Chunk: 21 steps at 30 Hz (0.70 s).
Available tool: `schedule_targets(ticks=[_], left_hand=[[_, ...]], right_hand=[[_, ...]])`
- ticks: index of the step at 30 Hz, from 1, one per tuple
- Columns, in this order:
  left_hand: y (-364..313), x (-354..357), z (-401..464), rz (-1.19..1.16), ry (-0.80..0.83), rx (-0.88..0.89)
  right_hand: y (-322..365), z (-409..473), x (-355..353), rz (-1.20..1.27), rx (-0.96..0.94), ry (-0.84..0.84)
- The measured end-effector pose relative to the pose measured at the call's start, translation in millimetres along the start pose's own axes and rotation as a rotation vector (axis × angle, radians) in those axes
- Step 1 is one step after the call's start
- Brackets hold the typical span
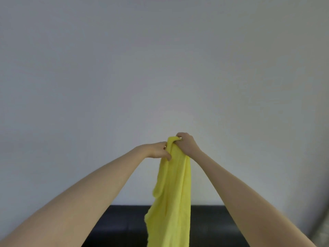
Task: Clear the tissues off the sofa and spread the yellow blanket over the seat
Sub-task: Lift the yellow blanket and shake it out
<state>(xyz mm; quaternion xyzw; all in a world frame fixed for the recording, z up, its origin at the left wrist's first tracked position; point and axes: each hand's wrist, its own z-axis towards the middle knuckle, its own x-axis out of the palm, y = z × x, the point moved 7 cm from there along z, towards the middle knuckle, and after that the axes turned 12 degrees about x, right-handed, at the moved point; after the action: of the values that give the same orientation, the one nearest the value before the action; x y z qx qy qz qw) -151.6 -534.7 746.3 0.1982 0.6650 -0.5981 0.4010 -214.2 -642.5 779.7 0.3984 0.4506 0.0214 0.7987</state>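
**Both hands up, blanket bunched and hanging**

Both of my hands are raised in front of me at the top of the yellow blanket (170,189). My right hand (187,144) has its fingers curled tight over the gathered top fold, and it looks to be carrying the weight. My left hand (157,149) is right beside it, touching the cloth, thumb lying down the near side of the fold and fingers tucked round behind; I take it as a pinch on an edge, though the fingertips are hidden by the cloth.

The blanket hangs straight down from my grip in a narrow, rumpled column, folded in on itself, not opened at all. Its lower part drops in front of the dark sofa (121,227) and runs out of view at the bottom, so I cannot tell whether it touches the seat.

No tissues show in what little of the sofa is visible, and most of the seat is out of sight, so I cannot judge whether that part is done. The step in hand, as I read it, is opening the blanket out.

Next I would need to find two corners of one edge, draw my hands well apart so the cloth opens flat, then lower it over the seat. A plain pale wall (160,59) fills everything behind
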Motion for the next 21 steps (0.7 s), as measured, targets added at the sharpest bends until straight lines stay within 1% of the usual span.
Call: schedule_targets(ticks=[1, 2, 5, 7, 8, 11, 13, 15, 18, 21], left_hand=[[0, 4, 3, 0.013, -0.024, -0.022], [-1, 2, 5, 0.066, -0.094, -0.026], [-3, -16, 4, 0.235, -0.409, -0.014], [-12, -27, -4, 0.256, -0.632, 0.047], [-18, -29, -7, 0.259, -0.718, 0.075], [-32, -37, -15, 0.238, -0.912, 0.085], [-34, -47, -22, 0.232, -1.013, 0.037], [-29, -58, -29, 0.214, -1.088, 0.007], [-18, -75, -37, 0.183, -1.13, -0.004], [-9, -88, -45, 0.213, -1.142, -0.011]], right_hand=[[0, 1, -1, -0.006, 0.009, -0.009], [-1, 1, -4, -0.01, 0.012, -0.023], [-15, -3, -10, 0.011, 0.059, -0.043], [-28, -10, -6, 0.069, 0.109, -0.004], [-33, -17, 0, 0.129, 0.131, 0.03], [-47, -33, 29, 0.278, 0.167, 0.131], [-61, -43, 50, 0.312, 0.208, 0.201], [-80, -55, 67, 0.283, 0.259, 0.274], [-106, -72, 93, 0.132, 0.357, 0.418], [-130, -79, 110, -0.032, 0.411, 0.413]])
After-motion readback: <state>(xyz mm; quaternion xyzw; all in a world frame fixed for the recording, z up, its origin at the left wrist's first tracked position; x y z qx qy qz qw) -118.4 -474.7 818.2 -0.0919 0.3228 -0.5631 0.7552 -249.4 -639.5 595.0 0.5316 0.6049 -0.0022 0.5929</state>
